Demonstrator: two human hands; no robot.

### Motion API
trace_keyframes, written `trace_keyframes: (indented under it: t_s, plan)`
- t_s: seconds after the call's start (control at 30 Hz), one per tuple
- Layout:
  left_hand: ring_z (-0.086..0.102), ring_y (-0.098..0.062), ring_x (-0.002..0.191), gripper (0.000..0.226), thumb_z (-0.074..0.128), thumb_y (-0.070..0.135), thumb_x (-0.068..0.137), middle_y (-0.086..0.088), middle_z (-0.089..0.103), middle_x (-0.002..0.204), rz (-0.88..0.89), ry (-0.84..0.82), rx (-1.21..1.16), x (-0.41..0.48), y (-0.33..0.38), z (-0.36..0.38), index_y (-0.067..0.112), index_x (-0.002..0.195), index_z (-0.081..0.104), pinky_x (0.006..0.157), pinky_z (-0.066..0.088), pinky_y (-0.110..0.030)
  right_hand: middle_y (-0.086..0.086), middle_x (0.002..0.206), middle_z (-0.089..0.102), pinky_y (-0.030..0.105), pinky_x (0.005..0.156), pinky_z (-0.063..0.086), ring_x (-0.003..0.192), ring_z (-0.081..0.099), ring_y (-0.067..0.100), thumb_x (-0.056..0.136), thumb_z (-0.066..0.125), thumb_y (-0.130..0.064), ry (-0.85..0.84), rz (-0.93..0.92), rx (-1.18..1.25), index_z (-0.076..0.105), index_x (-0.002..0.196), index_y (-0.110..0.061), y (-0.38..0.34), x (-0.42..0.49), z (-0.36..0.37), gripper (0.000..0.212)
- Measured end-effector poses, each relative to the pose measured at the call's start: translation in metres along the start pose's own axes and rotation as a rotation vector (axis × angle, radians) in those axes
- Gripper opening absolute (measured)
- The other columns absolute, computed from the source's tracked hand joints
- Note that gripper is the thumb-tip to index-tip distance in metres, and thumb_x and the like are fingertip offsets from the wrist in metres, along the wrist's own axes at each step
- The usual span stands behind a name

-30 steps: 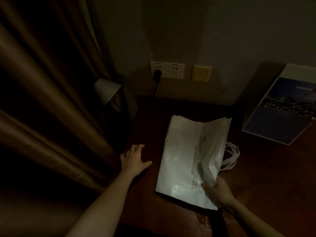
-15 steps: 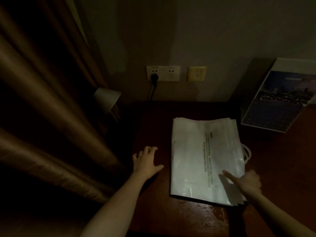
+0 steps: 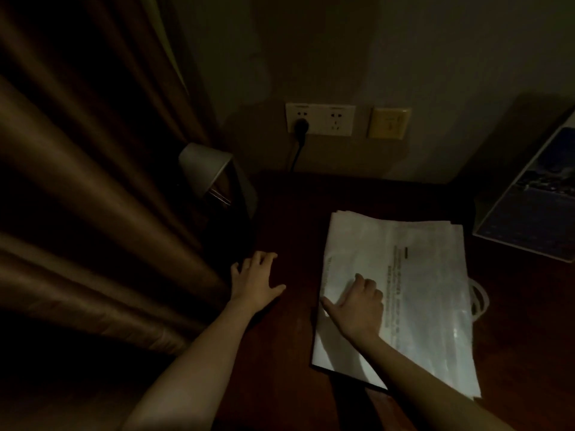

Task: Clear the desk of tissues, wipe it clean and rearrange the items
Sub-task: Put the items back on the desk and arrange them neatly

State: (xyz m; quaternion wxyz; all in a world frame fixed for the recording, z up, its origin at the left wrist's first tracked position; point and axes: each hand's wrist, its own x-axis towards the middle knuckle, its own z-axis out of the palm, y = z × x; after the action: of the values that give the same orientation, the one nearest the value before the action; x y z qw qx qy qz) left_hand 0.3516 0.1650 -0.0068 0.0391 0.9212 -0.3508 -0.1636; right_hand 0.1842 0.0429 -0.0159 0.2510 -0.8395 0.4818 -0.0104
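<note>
Two hands are on the desk in the single head view, and neither grips anything. Your left hand lies flat on the bare dark wood near the desk's left edge, fingers spread open. Your right hand presses on the left part of the white plastic bags, thumb stretched out along their left edge, the other fingers loosely curled with nothing inside them.

The bags lie flat in a stack in the middle of the desk, their white handles poking out on the right. No tissues show anywhere here, so that part of the task looks done or lies outside the frame.

Mind the stack first. It is slick, thin plastic in several layers, so a push from your right hand may slide only the top sheets and fan the pile out, or send it over the near edge, which it already lies close to. The loose handles could snag if you drag the stack rightward toward the calendar propped at the wall.

On your left, the lamp stands near your spread fingers, and its cord runs to the wall socket; a careless sweep there could knock it. The room is dim, so smears are hard to judge.
</note>
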Motion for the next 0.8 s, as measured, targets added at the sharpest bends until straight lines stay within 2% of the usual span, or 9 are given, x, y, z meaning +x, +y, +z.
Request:
trace_keyframes:
  t_s: [0.17,0.27,0.37,0.53,0.8]
  plan:
    - [0.036,-0.020,0.134,0.069,0.054,0.058,0.088,0.002,0.033,0.146,0.089,-0.006,-0.045,0.027,-0.020,0.015,0.031,0.146,0.028,0.115,0.019,-0.048,0.016,0.123,0.048,0.041,0.088,0.040,0.109,0.047,0.034,0.072,0.066,-0.064,0.037,0.066,-0.127,0.041,0.131,-0.006,-0.021,0.011,0.027,0.087]
    - [0.036,-0.018,0.133,0.064,0.050,0.057,0.091,0.003,0.034,0.145,0.172,0.003,-0.061,0.038,-0.033,0.020,0.031,0.145,0.031,0.115,0.019,-0.047,0.016,0.095,0.055,0.039,0.070,0.042,0.085,0.052,0.034,0.061,0.076,-0.054,0.072,0.090,-0.213,0.054,0.101,-0.006,-0.028,0.013,0.043,0.067]
    - [0.035,-0.017,0.134,0.062,0.049,0.056,0.092,0.005,0.033,0.146,0.250,-0.018,-0.066,0.048,-0.045,0.017,0.031,0.145,0.031,0.116,0.017,-0.047,0.014,0.076,0.051,0.036,0.059,0.038,0.069,0.050,0.031,0.057,0.079,-0.036,0.111,0.108,-0.264,0.052,0.079,-0.005,-0.034,0.015,0.050,0.046]
    - [0.030,-0.018,0.137,0.064,0.049,0.054,0.092,0.006,0.030,0.149,0.364,-0.090,-0.006,0.061,-0.051,0.011,0.031,0.148,0.027,0.117,0.014,-0.045,0.008,0.094,0.051,0.031,0.055,0.034,0.087,0.050,0.029,0.080,0.062,-0.035,0.058,0.198,-0.334,0.051,0.094,-0.008,-0.045,0.017,0.047,0.032]
    - [0.031,-0.017,0.137,0.064,0.050,0.053,0.091,0.007,0.031,0.148,0.391,-0.094,-0.018,0.066,-0.054,0.012,0.031,0.148,0.027,0.117,0.015,-0.043,0.007,0.103,0.051,0.032,0.060,0.037,0.096,0.051,0.027,0.086,0.057,-0.033,0.059,0.264,-0.315,0.053,0.104,-0.008,-0.045,0.020,0.048,0.031]
